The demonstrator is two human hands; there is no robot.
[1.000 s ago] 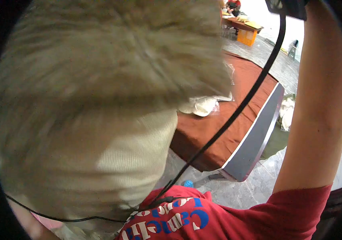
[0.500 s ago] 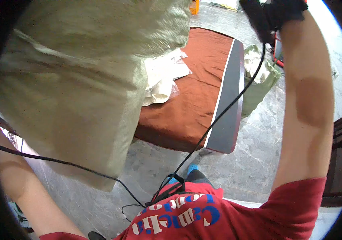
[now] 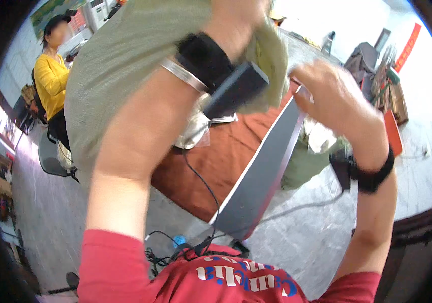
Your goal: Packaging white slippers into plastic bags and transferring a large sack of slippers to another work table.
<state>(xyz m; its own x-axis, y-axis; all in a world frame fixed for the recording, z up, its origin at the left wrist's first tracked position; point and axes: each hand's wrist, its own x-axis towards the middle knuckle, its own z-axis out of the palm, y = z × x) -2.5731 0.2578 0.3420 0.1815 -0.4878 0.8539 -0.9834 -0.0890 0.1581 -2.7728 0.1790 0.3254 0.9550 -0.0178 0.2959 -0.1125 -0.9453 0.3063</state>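
A large olive-green woven sack (image 3: 125, 76) fills the upper left and middle, above a table with a red-brown cloth (image 3: 236, 136). My left hand (image 3: 238, 22) is at the sack's upper right part, where the fabric bunches in folds; its fingers are cut off by the top edge. Blurred by motion, my right hand (image 3: 329, 93) is just right of the sack, over the table's grey end strip (image 3: 256, 182). Its fingers are bent and apart from the thumb, with nothing seen between them. White items in clear plastic (image 3: 195, 131) lie partly under the sack.
Another green sack (image 3: 304, 164) with white contents (image 3: 319, 136) stands beyond the table's right side. A person in yellow (image 3: 51, 83) sits at the far left near a grey chair (image 3: 51, 156). Black cables (image 3: 200, 177) run from my wrists to my waist.
My left arm has swung from the lower left up across the sack. My right hand has come lower into view. The view has shifted, showing the seated person and more of the room.
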